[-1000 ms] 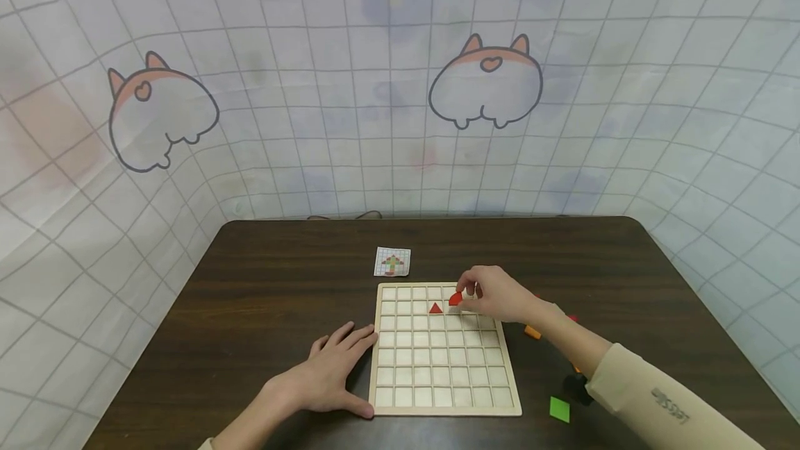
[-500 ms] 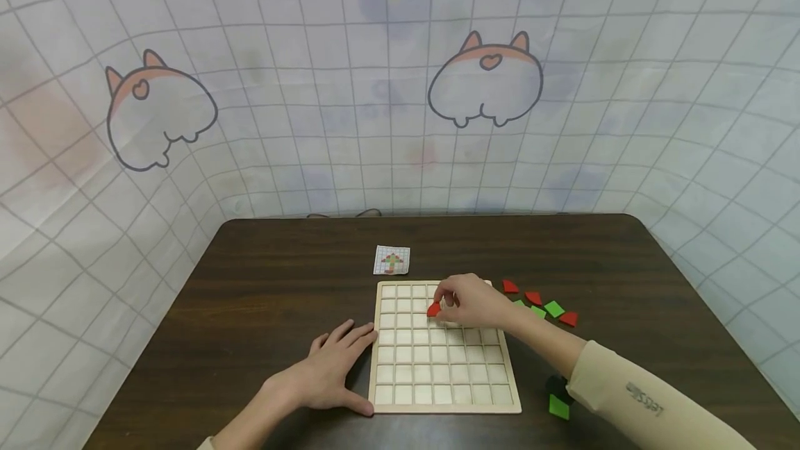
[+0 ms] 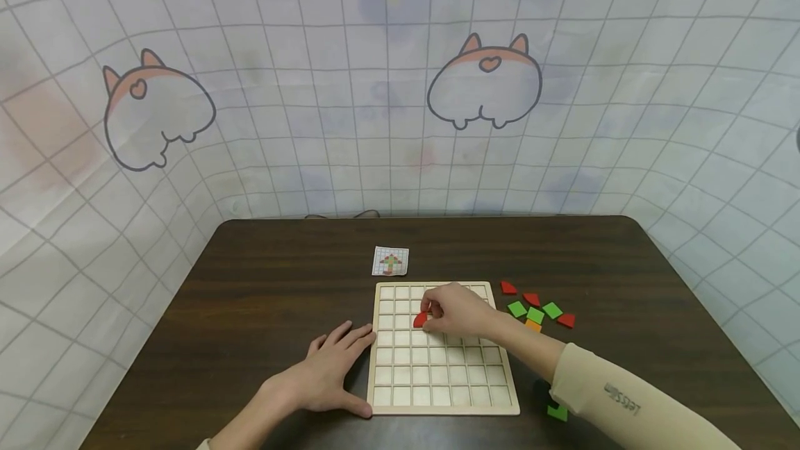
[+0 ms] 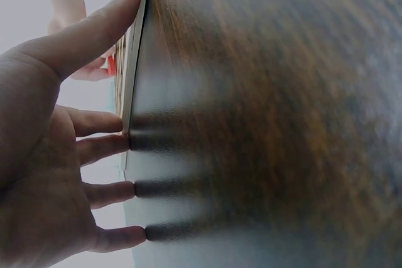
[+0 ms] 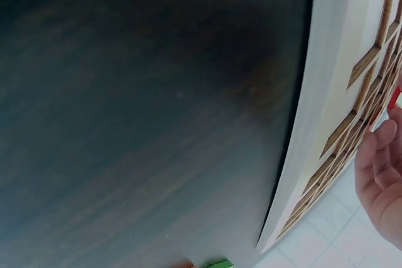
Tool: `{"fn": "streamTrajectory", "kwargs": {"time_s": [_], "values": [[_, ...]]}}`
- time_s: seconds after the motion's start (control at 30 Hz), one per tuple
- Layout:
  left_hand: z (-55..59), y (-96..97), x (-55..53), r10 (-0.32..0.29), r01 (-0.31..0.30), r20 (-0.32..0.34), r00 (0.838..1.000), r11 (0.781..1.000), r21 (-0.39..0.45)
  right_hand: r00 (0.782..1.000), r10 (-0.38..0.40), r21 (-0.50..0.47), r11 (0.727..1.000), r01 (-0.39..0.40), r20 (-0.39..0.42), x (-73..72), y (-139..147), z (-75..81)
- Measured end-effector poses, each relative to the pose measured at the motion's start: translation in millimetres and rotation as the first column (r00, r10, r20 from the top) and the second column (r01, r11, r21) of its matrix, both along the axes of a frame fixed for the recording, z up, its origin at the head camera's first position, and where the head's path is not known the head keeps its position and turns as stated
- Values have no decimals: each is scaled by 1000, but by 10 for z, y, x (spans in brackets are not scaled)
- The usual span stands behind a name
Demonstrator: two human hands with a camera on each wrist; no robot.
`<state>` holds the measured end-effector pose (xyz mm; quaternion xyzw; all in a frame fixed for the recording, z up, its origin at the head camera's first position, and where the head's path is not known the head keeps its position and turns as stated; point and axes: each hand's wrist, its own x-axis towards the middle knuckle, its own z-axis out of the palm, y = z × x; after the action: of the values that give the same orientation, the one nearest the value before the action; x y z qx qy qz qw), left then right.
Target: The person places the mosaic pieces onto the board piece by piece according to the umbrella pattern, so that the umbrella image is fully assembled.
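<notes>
A pale wooden board (image 3: 444,410) with a grid of square recesses lies on the dark table. My right hand (image 3: 459,311) pinches a red quarter-circle tile (image 3: 420,321) between thumb and fingers, over a cell in the upper left part of the grid. The hand hides the cells behind it. At the board's left edge, my left hand (image 3: 328,375) rests with spread fingers, its thumb and nearer fingertips against the rim. In the left wrist view, the thumb (image 4: 100,29) lies along the board's side. The right wrist view catches the right hand (image 5: 383,180) low over the grid.
A small pattern card (image 3: 390,262) with a coloured figure lies behind the board. To the right are several red tiles (image 3: 508,288), green tiles (image 3: 553,310) and an orange tile (image 3: 533,325). Another green tile (image 3: 557,412) sits nearer, partly behind the right sleeve (image 3: 615,394).
My right hand has carried the red quarter-circle tile left and slightly nearer across the board. A red triangle seen on the grid earlier is now hidden behind it. The left hand stays put.
</notes>
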<state>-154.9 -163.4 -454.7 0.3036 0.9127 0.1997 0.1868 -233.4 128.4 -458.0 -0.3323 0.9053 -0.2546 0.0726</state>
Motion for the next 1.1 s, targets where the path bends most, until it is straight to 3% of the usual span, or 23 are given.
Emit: {"fn": "streamTrajectory", "kwargs": {"time_s": [0.43, 0.83, 1.1], "values": [[19, 16, -1, -5, 5, 12, 1000, 1000, -4, 1000, -11, 1, 1000, 11, 18, 24, 13, -41], [8, 6, -8, -2, 2, 2, 1000, 1000, -12, 997, 80, -4, 997, -80, 8, 11, -6, -36], [21, 6, -7, -7, 7, 3, 1000, 1000, -5, 997, 80, -9, 997, -80, 11, 4, 5, -35]]}}
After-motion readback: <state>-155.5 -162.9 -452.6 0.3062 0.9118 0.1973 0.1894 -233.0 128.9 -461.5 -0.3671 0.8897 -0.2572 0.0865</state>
